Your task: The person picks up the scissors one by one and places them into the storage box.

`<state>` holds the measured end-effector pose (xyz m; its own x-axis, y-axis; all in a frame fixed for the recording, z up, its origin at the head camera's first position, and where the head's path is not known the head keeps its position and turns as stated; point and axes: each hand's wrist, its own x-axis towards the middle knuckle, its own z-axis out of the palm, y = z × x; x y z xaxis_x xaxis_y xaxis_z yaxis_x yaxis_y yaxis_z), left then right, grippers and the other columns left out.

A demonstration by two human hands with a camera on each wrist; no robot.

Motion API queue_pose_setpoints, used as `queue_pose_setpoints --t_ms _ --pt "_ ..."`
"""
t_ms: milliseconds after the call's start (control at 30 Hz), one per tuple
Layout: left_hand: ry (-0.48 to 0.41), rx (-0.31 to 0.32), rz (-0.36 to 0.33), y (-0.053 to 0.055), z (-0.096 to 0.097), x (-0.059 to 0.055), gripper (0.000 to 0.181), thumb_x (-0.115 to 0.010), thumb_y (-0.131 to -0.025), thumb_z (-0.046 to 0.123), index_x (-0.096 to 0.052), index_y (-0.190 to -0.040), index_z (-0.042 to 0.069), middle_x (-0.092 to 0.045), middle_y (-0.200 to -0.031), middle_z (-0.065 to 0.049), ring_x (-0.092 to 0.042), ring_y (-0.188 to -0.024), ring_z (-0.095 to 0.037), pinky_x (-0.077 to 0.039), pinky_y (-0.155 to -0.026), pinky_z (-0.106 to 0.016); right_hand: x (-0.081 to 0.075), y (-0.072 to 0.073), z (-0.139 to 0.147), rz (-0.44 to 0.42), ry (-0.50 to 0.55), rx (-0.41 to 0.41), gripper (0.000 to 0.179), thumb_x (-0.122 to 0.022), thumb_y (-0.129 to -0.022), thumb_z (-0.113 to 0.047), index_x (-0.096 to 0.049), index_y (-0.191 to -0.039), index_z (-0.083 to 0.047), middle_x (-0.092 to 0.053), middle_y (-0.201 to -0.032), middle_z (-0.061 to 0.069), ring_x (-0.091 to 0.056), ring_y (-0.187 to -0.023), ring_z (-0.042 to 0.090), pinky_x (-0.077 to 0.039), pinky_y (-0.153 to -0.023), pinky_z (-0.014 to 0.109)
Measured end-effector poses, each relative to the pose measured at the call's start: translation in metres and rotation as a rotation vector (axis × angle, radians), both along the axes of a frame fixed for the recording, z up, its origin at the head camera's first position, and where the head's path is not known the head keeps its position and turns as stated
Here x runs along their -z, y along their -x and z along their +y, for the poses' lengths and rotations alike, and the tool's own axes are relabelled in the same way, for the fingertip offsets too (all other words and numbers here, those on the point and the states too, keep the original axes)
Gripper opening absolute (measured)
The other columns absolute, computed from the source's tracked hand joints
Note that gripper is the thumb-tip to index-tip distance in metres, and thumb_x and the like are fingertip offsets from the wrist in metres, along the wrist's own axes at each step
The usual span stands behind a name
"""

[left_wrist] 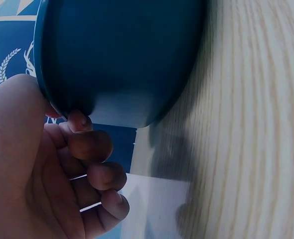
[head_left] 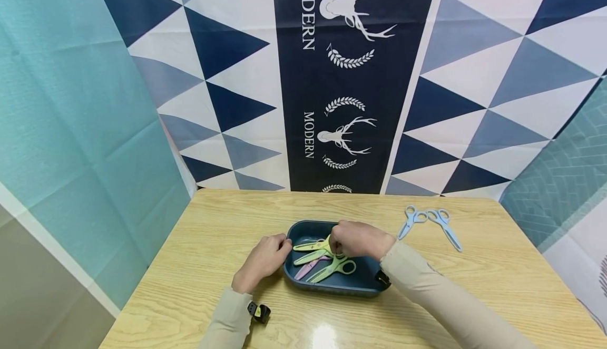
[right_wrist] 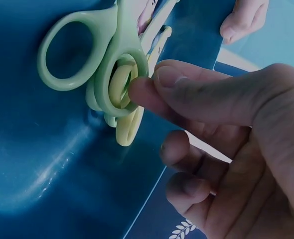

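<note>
A dark blue tray (head_left: 370, 270) stands on the table with yellow scissors (head_left: 309, 246), light green scissors (head_left: 334, 268) and pink scissors (head_left: 307, 270) lying in it. At the tray's left end my left hand (head_left: 265, 258) pinches the rim between thumb and forefinger; the other fingers curl loosely outside the wall. Over the scissors' handles is my right hand (head_left: 358, 239). In the right wrist view its thumb and fingertips come close together beside a green handle loop (right_wrist: 103, 89) and a yellow handle (right_wrist: 128, 127). Whether they grip a handle is hidden.
Two light blue scissors (head_left: 411, 222) lie on the wooden table (head_left: 223, 217) beyond the tray, at the right. A patterned cloth (head_left: 227, 75) hangs behind the table's far edge. Black cameras are strapped at both wrists.
</note>
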<state>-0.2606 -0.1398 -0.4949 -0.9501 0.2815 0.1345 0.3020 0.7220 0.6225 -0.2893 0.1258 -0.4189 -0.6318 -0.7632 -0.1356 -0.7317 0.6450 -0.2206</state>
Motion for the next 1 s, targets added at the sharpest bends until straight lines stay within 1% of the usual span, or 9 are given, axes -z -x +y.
queue_pose_setpoints --t_ms 167,300,367,600,733,900,1000 --pt "-0.005 0.001 -0.003 0.000 0.000 0.001 0.035 -0.047 -0.108 0.026 -0.053 -0.074 0.017 -0.044 -0.062 0.005 -0.045 -0.053 -0.010 -0.036 -0.053 -0.025 -0.003 -0.001 0.002 -0.003 0.013 0.015 0.018 -0.071 -0.088 0.005 -0.078 -0.085 -0.012 -0.069 -0.079 -0.005 -0.053 -0.066 0.005 -0.050 -0.064 0.024" --pt "0.001 -0.003 -0.007 0.000 0.000 0.003 0.035 -0.048 -0.108 0.026 -0.053 -0.074 0.017 -0.043 -0.062 0.004 -0.044 -0.053 -0.010 -0.036 -0.054 -0.024 -0.005 0.000 0.005 -0.011 0.030 0.032 0.017 -0.069 -0.089 0.004 -0.075 -0.082 -0.011 -0.063 -0.073 -0.006 -0.048 -0.061 0.006 -0.045 -0.059 0.024" --pt "0.005 -0.005 -0.007 0.001 0.000 0.003 0.035 -0.048 -0.108 0.027 -0.053 -0.074 0.017 -0.044 -0.062 0.004 -0.044 -0.053 -0.010 -0.036 -0.054 -0.024 -0.007 -0.001 0.006 -0.007 0.037 0.041 0.015 -0.070 -0.090 0.001 -0.075 -0.084 -0.012 -0.061 -0.072 -0.007 -0.048 -0.061 0.006 -0.044 -0.059 0.024" --pt "0.012 -0.003 0.006 0.000 0.000 0.002 0.035 -0.047 -0.108 0.026 -0.053 -0.075 0.016 -0.044 -0.063 0.004 -0.045 -0.055 -0.010 -0.037 -0.055 -0.025 -0.013 0.000 0.010 0.010 0.054 0.060 0.005 -0.073 -0.091 -0.006 -0.076 -0.091 -0.010 -0.064 -0.077 -0.007 -0.050 -0.063 0.007 -0.047 -0.063 0.026" --pt "0.008 -0.003 0.006 0.000 0.000 0.002 0.035 -0.047 -0.108 0.026 -0.053 -0.075 0.016 -0.044 -0.063 0.003 -0.045 -0.055 -0.010 -0.037 -0.055 -0.025 -0.016 0.001 0.014 0.012 0.068 0.065 0.004 -0.072 -0.093 -0.008 -0.076 -0.093 -0.009 -0.065 -0.079 -0.006 -0.051 -0.065 0.007 -0.049 -0.065 0.026" --pt "0.007 -0.006 0.004 0.000 0.000 0.001 0.035 -0.047 -0.108 0.026 -0.053 -0.075 0.016 -0.043 -0.063 0.004 -0.045 -0.055 -0.010 -0.037 -0.054 -0.025 -0.017 0.001 0.021 0.006 0.119 0.076 0.005 -0.071 -0.096 -0.011 -0.073 -0.091 -0.011 -0.059 -0.076 -0.009 -0.047 -0.063 0.006 -0.044 -0.063 0.026" --pt "0.009 -0.006 0.005 0.000 0.000 0.001 0.035 -0.047 -0.108 0.026 -0.053 -0.075 0.016 -0.043 -0.063 0.004 -0.045 -0.054 -0.010 -0.036 -0.054 -0.025 -0.017 0.000 0.024 0.000 0.142 0.096 0.005 -0.070 -0.097 -0.015 -0.074 -0.095 -0.013 -0.062 -0.080 -0.009 -0.051 -0.065 0.005 -0.046 -0.065 0.026"
